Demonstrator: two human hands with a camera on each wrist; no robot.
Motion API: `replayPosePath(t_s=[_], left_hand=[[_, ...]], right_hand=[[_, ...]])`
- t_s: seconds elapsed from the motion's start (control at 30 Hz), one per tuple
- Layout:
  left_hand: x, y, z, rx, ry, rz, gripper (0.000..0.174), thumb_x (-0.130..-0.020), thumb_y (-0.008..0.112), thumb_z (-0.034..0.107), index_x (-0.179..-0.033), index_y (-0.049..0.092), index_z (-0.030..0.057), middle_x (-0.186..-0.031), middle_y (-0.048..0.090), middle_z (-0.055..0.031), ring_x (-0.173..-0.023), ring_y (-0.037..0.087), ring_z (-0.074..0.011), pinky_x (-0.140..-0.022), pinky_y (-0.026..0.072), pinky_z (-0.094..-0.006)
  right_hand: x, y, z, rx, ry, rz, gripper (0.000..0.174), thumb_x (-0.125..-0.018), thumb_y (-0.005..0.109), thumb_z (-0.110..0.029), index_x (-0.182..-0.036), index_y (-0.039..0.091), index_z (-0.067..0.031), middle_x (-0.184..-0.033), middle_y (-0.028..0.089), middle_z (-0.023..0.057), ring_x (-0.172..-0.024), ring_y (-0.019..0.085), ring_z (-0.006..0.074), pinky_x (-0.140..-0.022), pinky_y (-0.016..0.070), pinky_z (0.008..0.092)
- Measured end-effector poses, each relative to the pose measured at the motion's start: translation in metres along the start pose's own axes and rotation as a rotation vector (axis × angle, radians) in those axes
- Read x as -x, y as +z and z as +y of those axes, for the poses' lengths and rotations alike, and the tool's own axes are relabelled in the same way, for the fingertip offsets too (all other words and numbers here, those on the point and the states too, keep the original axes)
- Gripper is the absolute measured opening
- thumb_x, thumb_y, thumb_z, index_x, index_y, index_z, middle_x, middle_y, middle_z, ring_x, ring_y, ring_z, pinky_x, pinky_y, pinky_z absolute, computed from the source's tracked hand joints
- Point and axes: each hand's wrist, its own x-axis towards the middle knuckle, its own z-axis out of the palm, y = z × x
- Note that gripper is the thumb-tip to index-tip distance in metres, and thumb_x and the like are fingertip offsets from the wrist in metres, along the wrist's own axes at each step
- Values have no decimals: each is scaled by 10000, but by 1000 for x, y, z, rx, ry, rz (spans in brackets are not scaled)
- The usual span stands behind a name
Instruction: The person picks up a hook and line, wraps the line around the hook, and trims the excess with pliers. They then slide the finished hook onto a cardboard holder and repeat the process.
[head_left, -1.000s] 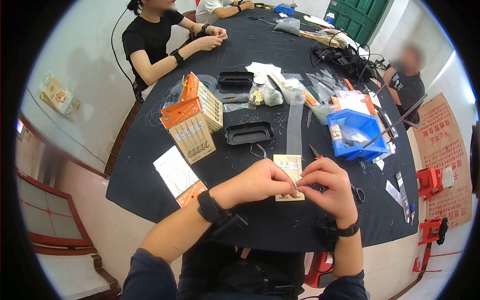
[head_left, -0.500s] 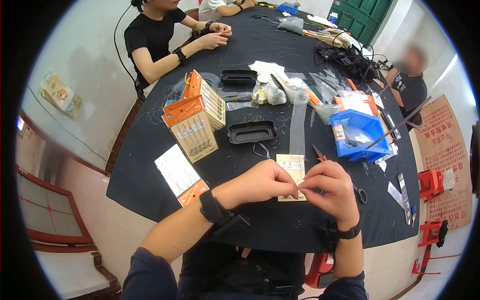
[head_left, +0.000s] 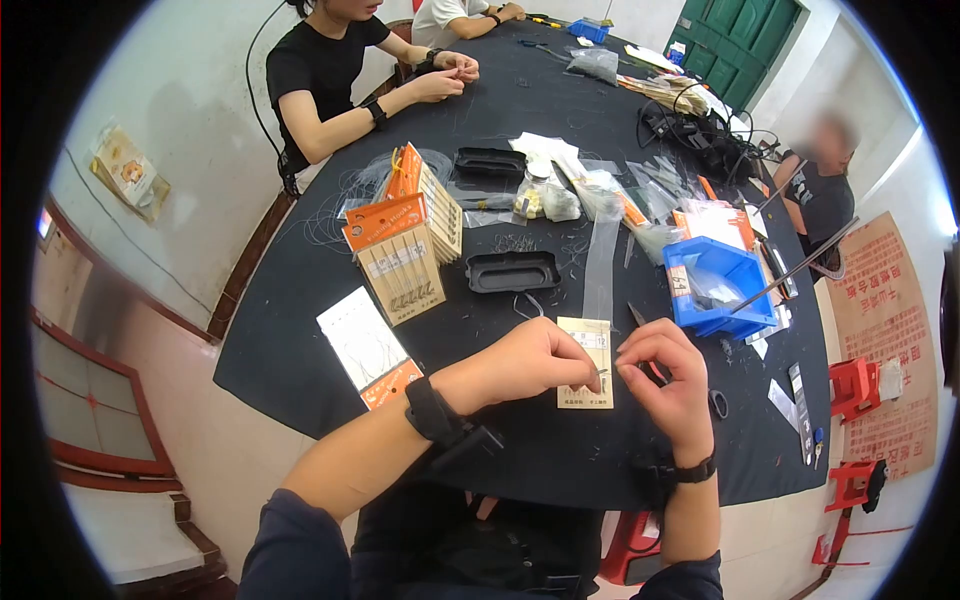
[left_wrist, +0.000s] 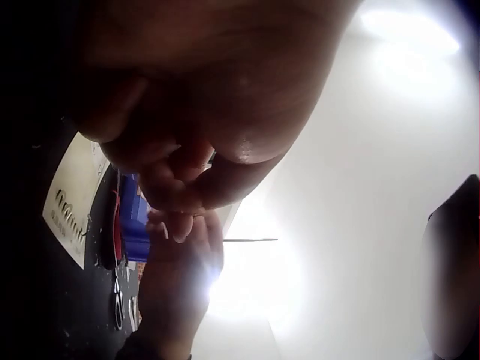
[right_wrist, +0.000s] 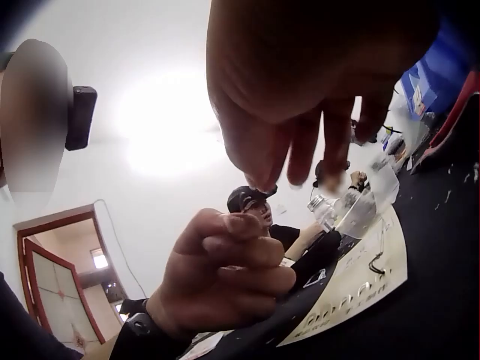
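My left hand (head_left: 540,366) is over a cream card (head_left: 586,330), pinching a small fishing hook (head_left: 603,371) whose tip shows dark past the thumb. Most of it is hidden by the fingers. Just right of it is my right hand (head_left: 672,380), thumb and forefinger tips close together and a short gap from the left fingertips. I cannot tell whether a thin line lies between them. The right wrist view has the left hand (right_wrist: 229,274) with fingers curled and thumb on top. Along the card's lower part runs a row of hooks (left_wrist: 71,214).
Upright hook cards (head_left: 400,270) and a white card (head_left: 362,338) are on the left. Beyond are a black tray (head_left: 513,271) and a jar (head_left: 530,195). A blue bin (head_left: 715,285) with a rod across it and scissors (head_left: 718,404) lie right. Another person (head_left: 330,90) sits across.
My hands were together at the fingertips; now the right has drawn a little to the right, leaving a gap. The head view has shifted slightly. The left hand keeps its pinch.
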Motion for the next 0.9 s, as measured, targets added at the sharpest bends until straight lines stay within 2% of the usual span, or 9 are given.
replayPosePath(t_s=[0.1, 0.27, 0.57, 0.67, 0.9], left_hand=[[2, 1, 1, 117, -5, -8, 189, -883, 664, 143, -912, 782, -2, -814, 720, -26, -718, 586, -54, -633, 427, -216], [7, 3, 11, 206, -37, -49, 174, -891, 663, 137, -926, 789, 23, -785, 695, 3, -670, 521, -19, -551, 335, -193], [5, 4, 5, 231, 21, -72, 176, -894, 677, 147, -935, 782, 12, -809, 710, -11, -663, 522, -17, -554, 338, -192], [8, 4, 12, 226, -33, -82, 178, -903, 672, 146, -958, 778, 15, -791, 688, 9, -647, 490, -6, -546, 317, -187], [7, 6, 14, 276, -13, -81, 183, -922, 667, 158, -986, 773, 23, -754, 621, 44, -613, 421, -5, -531, 279, -189]], right_hand=[[-1, 3, 5, -47, 12, -56, 176, -743, 779, -17, -908, 720, -24, -948, 661, 88, -878, 642, 214, -799, 497, 313], [0, 3, 11, -24, -27, -114, 184, -743, 799, -46, -914, 734, -31, -915, 669, 75, -866, 648, 214, -790, 493, 305], [0, 4, 9, -61, -47, -73, 145, -732, 810, -47, -862, 745, -48, -873, 679, 64, -827, 650, 198, -749, 489, 294], [1, 4, 11, -48, -55, -55, 139, -730, 816, -53, -852, 748, -50, -849, 678, 61, -793, 646, 196, -727, 484, 293], [3, 3, 11, 34, -67, 19, 120, -725, 818, -78, -820, 745, -74, -757, 692, 34, -723, 635, 189, -712, 445, 304]])
